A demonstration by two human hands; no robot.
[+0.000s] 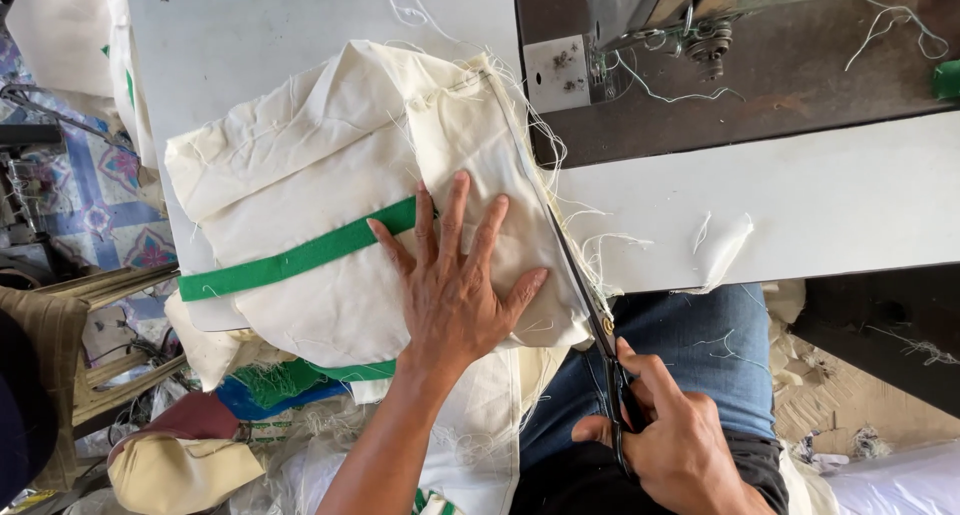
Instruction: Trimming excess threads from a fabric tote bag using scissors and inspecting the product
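Sewing workshop: worn sewing machine (730, 65) sat on white table (830, 205), loose threads (600, 245) everywhere, cream cloth (330, 175) piled, fabric scraps (290, 380) littered floor.

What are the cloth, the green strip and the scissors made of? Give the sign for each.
Cloth: looks like woven cotton, cream, matte; it creases and frays into threads. Green strip: likely woven tape, flat with even edges. Scissors: dark metal blades, dull; handles hidden in the right hand.
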